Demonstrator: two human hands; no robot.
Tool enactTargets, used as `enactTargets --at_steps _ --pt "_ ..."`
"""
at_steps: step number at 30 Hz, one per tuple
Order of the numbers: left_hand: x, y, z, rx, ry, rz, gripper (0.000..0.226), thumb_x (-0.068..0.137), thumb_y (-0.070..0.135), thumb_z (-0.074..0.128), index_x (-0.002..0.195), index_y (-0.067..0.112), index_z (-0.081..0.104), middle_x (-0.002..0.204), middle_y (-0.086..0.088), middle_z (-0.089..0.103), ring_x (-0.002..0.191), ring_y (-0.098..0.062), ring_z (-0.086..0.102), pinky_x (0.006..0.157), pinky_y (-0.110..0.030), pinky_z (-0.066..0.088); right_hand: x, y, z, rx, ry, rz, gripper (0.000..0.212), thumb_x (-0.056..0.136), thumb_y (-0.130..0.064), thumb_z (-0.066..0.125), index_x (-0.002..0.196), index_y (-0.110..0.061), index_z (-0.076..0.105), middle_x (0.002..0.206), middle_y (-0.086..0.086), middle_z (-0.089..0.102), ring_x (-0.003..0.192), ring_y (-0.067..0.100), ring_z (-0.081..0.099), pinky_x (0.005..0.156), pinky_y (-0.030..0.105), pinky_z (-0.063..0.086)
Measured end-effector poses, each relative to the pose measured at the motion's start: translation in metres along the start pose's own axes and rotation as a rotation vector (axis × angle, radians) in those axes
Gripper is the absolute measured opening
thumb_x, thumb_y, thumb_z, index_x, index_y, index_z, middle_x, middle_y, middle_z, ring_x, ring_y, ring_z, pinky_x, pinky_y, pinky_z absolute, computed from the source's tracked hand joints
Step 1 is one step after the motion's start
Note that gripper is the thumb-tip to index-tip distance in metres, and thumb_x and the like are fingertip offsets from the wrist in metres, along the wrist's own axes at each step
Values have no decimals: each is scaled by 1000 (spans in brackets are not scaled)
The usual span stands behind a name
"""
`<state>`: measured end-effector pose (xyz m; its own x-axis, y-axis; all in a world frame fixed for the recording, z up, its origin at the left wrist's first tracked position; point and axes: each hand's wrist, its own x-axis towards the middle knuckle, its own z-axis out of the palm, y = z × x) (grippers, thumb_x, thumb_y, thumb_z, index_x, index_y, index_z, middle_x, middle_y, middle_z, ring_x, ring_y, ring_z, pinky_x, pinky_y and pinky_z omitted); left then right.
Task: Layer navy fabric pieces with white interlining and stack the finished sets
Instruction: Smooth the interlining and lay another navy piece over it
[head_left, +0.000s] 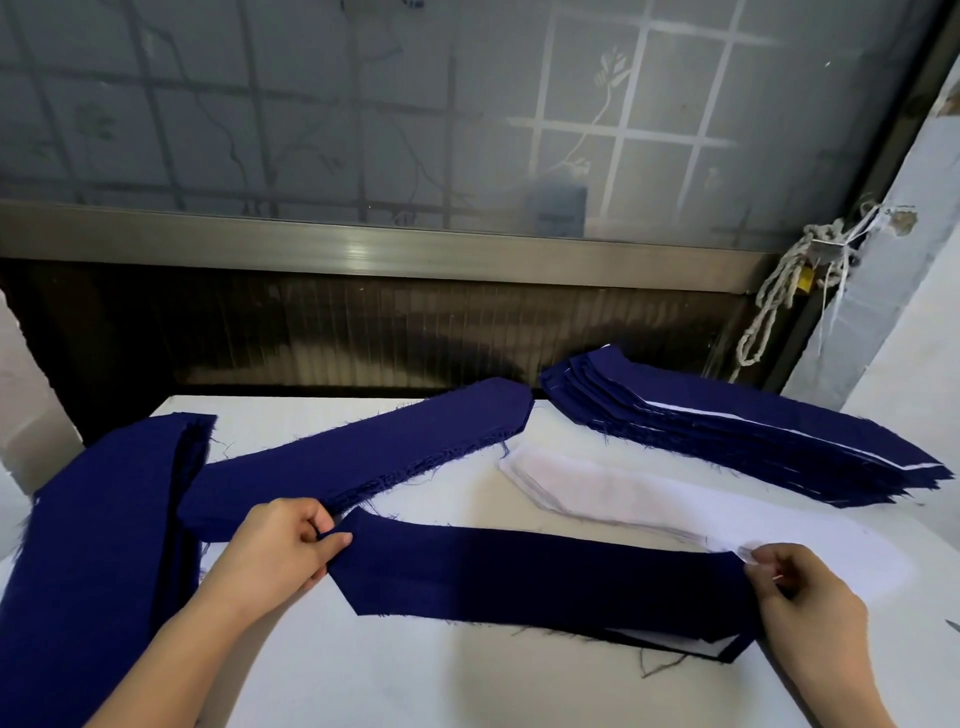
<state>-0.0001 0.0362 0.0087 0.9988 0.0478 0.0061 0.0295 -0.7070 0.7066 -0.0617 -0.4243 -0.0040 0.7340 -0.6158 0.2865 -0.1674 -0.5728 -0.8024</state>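
Observation:
A long navy fabric piece (540, 577) lies stretched across the white table (415, 675) in front of me. My left hand (283, 551) pinches its left pointed end. My right hand (808, 597) pinches its right end. A white interlining edge (670, 643) shows under its lower right corner. A pile of white interlining pieces (597, 488) lies just beyond. A stack of navy pieces (363, 457) sits behind my left hand. At the back right is a stack of layered navy and white sets (727, 431).
Another navy pile (98, 545) hangs over the table's left edge. A window frame and dark wall panel (363, 322) close off the far side. A knotted rope (784, 291) hangs at the right by a pillar. Loose threads lie near the front.

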Motion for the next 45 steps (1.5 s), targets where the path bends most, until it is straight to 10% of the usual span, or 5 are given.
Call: enactTargets --at_steps 9,19,26,36,45 --pt "0 1 1 9 17 9 25 86 26 77 71 12 63 53 -2 66 46 -14 63 53 -23 52 -10 -7 -7 365 -203 -41 30 86 -7 68 102 -31 62 91 -6 70 72 19 66 71 19 51" --pt "2 -1 4 72 31 43 26 87 33 75 71 17 62 53 4 66 53 -12 63 66 -29 53 -18 -16 -9 -24 -243 -364 37 84 -18 70 111 -38 52 112 -19 51 86 7 56 68 16 43" --pt "4 -5 5 61 38 57 26 87 31 75 70 17 62 52 4 66 52 -11 63 65 -28 53 -10 -6 -2 -173 -109 -316 56 72 19 60 107 -24 57 107 -5 52 85 8 55 79 -4 30" --pt "2 1 9 273 264 153 22 82 47 75 76 33 59 49 10 58 52 -4 55 50 -22 38 -3 4 -1 -302 115 -82 20 82 -11 66 102 -10 62 105 14 58 90 37 56 78 42 45" --pt "-1 5 20 597 224 114 66 67 93 42 68 27 53 57 13 55 54 -1 51 47 -20 34 -5 0 3 -522 -22 -124 30 82 -41 70 73 -15 57 80 7 55 83 35 50 71 42 44"
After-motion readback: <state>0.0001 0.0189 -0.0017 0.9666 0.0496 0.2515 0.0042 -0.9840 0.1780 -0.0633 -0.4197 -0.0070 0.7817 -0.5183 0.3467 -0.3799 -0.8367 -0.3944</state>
